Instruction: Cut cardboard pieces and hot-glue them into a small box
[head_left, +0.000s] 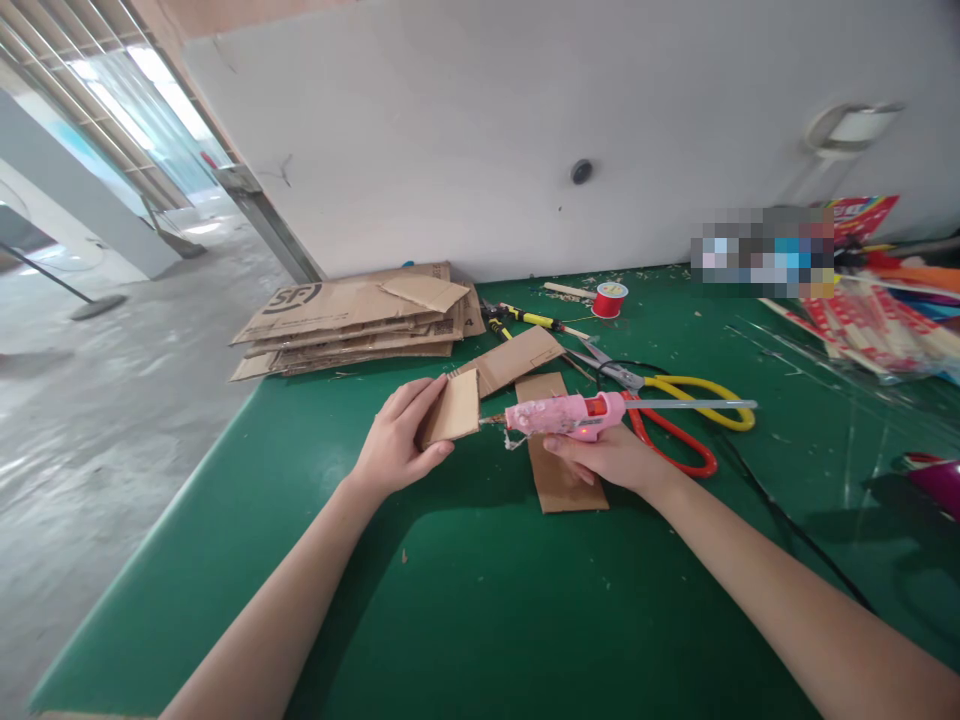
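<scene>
My left hand (401,435) grips a small folded piece of cardboard (452,408), thumb below and fingers over its far side. In my right hand (600,455) is a pink hot glue gun (555,415), with a long clear glue stick (690,404) out of its back end. The gun's nozzle points left and is at the right edge of the cardboard; whether it touches I cannot tell. Under the gun lies a flat cardboard strip (570,495). Another cardboard strip (517,360) rests just behind the held piece.
Scissors (679,385) with yellow and red handles lie right of the gun, near a black cable (780,510). At the back are stacked cardboard sheets (345,310), yellow-and-black pliers (529,317) and a red spool (609,302). Packaged materials (870,330) sit at right on the green table (480,620).
</scene>
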